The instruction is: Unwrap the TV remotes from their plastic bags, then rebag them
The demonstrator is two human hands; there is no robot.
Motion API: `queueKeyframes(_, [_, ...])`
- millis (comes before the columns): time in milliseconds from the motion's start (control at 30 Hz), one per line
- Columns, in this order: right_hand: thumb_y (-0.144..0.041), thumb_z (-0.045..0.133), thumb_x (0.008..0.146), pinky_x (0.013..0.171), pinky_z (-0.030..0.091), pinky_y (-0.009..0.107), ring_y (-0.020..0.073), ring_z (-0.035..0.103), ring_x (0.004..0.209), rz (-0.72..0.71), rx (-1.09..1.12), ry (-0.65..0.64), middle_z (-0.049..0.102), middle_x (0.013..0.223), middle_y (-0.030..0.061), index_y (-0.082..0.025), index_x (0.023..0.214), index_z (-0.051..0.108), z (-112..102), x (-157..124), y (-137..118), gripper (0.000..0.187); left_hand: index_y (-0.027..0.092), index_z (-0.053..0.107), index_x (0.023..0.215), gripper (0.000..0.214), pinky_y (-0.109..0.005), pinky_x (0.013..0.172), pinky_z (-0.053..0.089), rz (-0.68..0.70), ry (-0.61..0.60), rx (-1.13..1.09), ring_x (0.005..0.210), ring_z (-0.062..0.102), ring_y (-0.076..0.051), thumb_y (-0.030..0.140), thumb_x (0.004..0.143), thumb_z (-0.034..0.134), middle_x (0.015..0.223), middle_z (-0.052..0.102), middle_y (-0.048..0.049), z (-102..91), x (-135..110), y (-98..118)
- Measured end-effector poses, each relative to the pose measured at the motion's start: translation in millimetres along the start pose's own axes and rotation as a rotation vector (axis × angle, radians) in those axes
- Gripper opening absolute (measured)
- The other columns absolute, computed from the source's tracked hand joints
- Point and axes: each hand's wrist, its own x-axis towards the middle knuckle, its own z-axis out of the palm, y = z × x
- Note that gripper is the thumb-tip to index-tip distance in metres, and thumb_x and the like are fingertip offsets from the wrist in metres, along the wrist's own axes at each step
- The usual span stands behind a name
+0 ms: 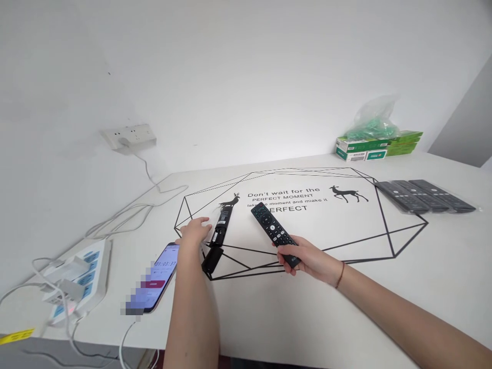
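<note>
My right hand [307, 259] is closed around the near end of a black remote control [272, 229], which points away from me with its buttons up. My left hand [194, 233] lies on the white table [292, 307] with fingers stretched toward a second black remote [222, 225] that lies face down. Its loose battery cover [212, 259] rests just at its near end. The left fingertips are at or almost touching this remote; nothing is gripped.
A phone [157, 279] with a running timer lies left of my left arm, on a cable. A power strip [77, 279] with plugs and cords sits far left. Three wrapped remotes [425, 196] lie at right; green boxes and a bag [378, 141] stand behind them.
</note>
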Motion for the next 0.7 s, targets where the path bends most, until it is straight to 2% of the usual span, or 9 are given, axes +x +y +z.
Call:
queueKeyframes(100, [-0.031, 0.063, 0.079, 0.047, 0.038, 0.022, 0.0104, 0.054, 0.055, 0.007, 0.007, 0.000, 0.059, 0.071, 0.0011, -0.015, 0.092, 0.055, -0.3, -0.2, -0.4, 0.022, 0.034, 0.062, 0.117, 0.046, -0.061, 0.090, 0.034, -0.027, 0.020, 0.005, 0.124, 0.040, -0.042, 0.037, 0.071, 0.057, 0.130, 0.056, -0.0082, 0.4, -0.2, -0.5])
queueKeyframes(233, [-0.034, 0.062, 0.081, 0.047, 0.038, 0.021, 0.0103, 0.054, 0.054, 0.016, 0.056, 0.013, 0.060, 0.071, 0.0010, -0.016, 0.094, 0.053, -0.2, 0.0, -0.1, 0.024, 0.030, 0.060, 0.121, 0.050, -0.062, 0.090, 0.034, 0.012, 0.062, -0.005, 0.124, 0.040, -0.043, 0.043, 0.073, 0.055, 0.121, 0.061, -0.0118, -1.3, -4.6, 5.5])
queueKeyframes(333, [-0.038, 0.059, 0.083, 0.046, 0.037, 0.021, 0.0109, 0.054, 0.052, 0.026, 0.103, 0.027, 0.062, 0.070, 0.0021, -0.016, 0.094, 0.053, 0.1, 1.4, 0.0, 0.026, 0.024, 0.060, 0.122, 0.049, -0.059, 0.093, 0.034, 0.118, 0.190, -0.089, 0.124, 0.040, -0.041, 0.044, 0.079, 0.046, 0.125, 0.059, -0.0133, -3.7, -15.9, 20.9])
queueKeyframes(400, [-0.046, 0.054, 0.085, 0.045, 0.036, 0.021, 0.0111, 0.054, 0.050, 0.042, 0.152, 0.035, 0.061, 0.067, 0.0025, -0.016, 0.094, 0.054, 0.1, 2.8, -0.5, 0.032, 0.022, 0.062, 0.118, 0.047, -0.052, 0.096, 0.036, 0.279, 0.220, -0.241, 0.120, 0.047, -0.035, 0.046, 0.083, 0.042, 0.127, 0.058, -0.0118, -2.4, -29.8, 36.3])
queueKeyframes(433, [-0.052, 0.050, 0.086, 0.045, 0.036, 0.021, 0.0110, 0.053, 0.048, 0.051, 0.190, 0.039, 0.061, 0.066, 0.0024, -0.015, 0.095, 0.055, -0.3, 3.7, -0.8, 0.038, 0.021, 0.062, 0.116, 0.047, -0.046, 0.096, 0.039, 0.388, 0.192, -0.347, 0.115, 0.051, -0.031, 0.048, 0.084, 0.040, 0.125, 0.059, -0.0109, -0.1, -38.9, 45.1])
queueKeyframes(500, [-0.062, 0.038, 0.088, 0.044, 0.035, 0.021, 0.0108, 0.052, 0.046, 0.062, 0.291, 0.052, 0.060, 0.062, 0.0022, -0.016, 0.096, 0.058, -1.7, 5.8, -1.2, 0.051, 0.020, 0.062, 0.114, 0.050, -0.037, 0.091, 0.043, 0.587, 0.042, -0.538, 0.104, 0.058, -0.024, 0.051, 0.087, 0.035, 0.118, 0.063, -0.0084, 7.6, -60.8, 63.5])
queueKeyframes(567, [-0.066, 0.030, 0.088, 0.045, 0.035, 0.022, 0.0109, 0.051, 0.046, 0.051, 0.395, 0.068, 0.059, 0.062, 0.0024, -0.016, 0.096, 0.059, -3.9, 8.1, -1.1, 0.058, 0.019, 0.061, 0.114, 0.052, -0.034, 0.084, 0.046, 0.685, -0.127, -0.645, 0.091, 0.061, -0.020, 0.051, 0.091, 0.027, 0.108, 0.067, -0.0070, 18.2, -84.5, 80.6])
queueKeyframes(633, [-0.064, 0.032, 0.089, 0.047, 0.037, 0.022, 0.0117, 0.052, 0.049, 0.020, 0.466, 0.085, 0.060, 0.063, 0.0027, -0.017, 0.096, 0.060, -5.9, 10.0, -0.6, 0.055, 0.020, 0.063, 0.106, 0.049, -0.032, 0.080, 0.046, 0.796, -0.243, -0.675, 0.083, 0.061, -0.018, 0.051, 0.092, 0.028, 0.095, 0.068, -0.0051, 29.1, -104.7, 92.9])
queueKeyframes(700, [-0.060, 0.041, 0.088, 0.050, 0.039, 0.023, 0.0115, 0.052, 0.052, -0.012, 0.497, 0.107, 0.059, 0.065, 0.0020, -0.018, 0.092, 0.061, -6.4, 11.1, -0.1, 0.047, 0.021, 0.060, 0.106, 0.045, -0.031, 0.075, 0.046, 0.842, -0.335, -0.712, 0.079, 0.060, -0.018, 0.052, 0.091, 0.030, 0.086, 0.066, -0.0031, 37.9, -117.2, 98.7])
